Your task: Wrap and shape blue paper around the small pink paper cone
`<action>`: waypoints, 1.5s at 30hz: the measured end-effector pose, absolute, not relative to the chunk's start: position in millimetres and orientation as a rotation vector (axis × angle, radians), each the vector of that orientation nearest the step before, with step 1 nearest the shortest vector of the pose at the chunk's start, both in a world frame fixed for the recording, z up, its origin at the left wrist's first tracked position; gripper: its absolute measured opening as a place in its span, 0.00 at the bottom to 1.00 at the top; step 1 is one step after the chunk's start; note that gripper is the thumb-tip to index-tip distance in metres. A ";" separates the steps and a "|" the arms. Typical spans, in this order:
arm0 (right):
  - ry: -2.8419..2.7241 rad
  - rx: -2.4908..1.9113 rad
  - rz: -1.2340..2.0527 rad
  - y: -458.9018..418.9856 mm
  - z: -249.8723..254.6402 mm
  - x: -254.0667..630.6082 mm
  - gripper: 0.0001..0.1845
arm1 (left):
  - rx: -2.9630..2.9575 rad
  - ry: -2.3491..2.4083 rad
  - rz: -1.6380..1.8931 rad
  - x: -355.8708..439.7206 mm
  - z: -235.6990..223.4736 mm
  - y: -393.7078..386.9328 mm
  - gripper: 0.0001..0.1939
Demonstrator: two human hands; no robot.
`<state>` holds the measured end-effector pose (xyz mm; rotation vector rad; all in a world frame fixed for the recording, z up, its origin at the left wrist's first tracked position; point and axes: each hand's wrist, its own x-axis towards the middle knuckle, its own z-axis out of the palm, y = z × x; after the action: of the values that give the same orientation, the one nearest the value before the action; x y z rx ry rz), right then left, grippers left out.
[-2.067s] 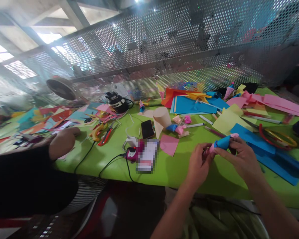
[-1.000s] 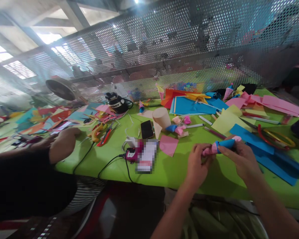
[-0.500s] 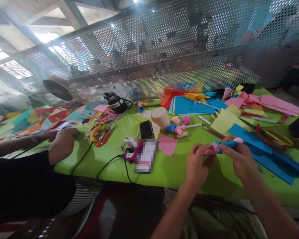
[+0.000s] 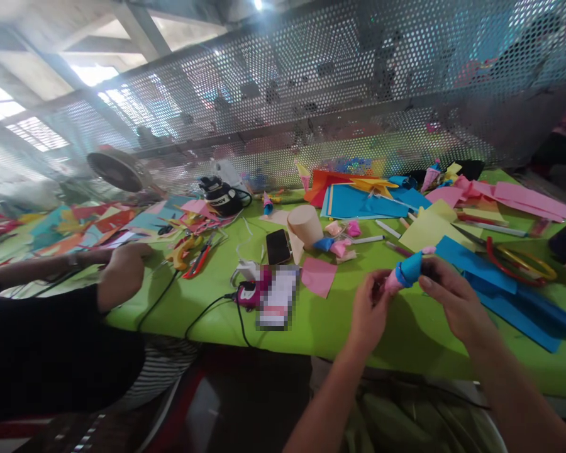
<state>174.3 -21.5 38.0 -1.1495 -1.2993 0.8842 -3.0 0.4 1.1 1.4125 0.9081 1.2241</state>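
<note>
Between my hands is a small paper cone figure (image 4: 408,270), with a pink lower part, a blue pointed cap and a light pink piece at its tip. My left hand (image 4: 371,314) is closed around the pink end. At the cap end, the bent fingers of my right hand (image 4: 453,296) hold the figure by its tip; some of these fingers are hidden. Blue paper sheets (image 4: 481,270) lie just beyond my right hand. A pink paper square (image 4: 319,277) rests on the green table to the left of my left hand.
A tape roll (image 4: 304,225), a dark phone (image 4: 278,246) and a pixelated phone (image 4: 278,297) lie left of my hands. A pink power strip (image 4: 248,294) trails cords over the table edge. Scissors (image 4: 514,261) lie at right. A co-worker's arm (image 4: 122,270) reaches in near a yellow glue gun (image 4: 183,251).
The figure has turned from nearly level to tilted, with its blue cap pointing up and right. My right hand has shifted off the cap's side toward its tip.
</note>
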 end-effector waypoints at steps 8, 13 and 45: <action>-1.486 -1.310 0.491 -21.2 46.0 167.0 0.13 | 1.092 0.742 1.135 -1.4 3.5 2.5 0.30; -1.404 -1.240 0.427 -23.3 35.8 175.3 0.15 | 0.880 0.755 1.073 -4.5 2.7 4.5 0.26; -1.377 -1.059 0.473 -18.2 20.9 170.2 0.06 | 0.946 0.672 1.099 -5.8 -0.6 8.4 0.24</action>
<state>170.2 -18.2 20.9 -1.0594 -1.3774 0.4726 -5.8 8.4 -0.6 0.9463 0.6717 1.0991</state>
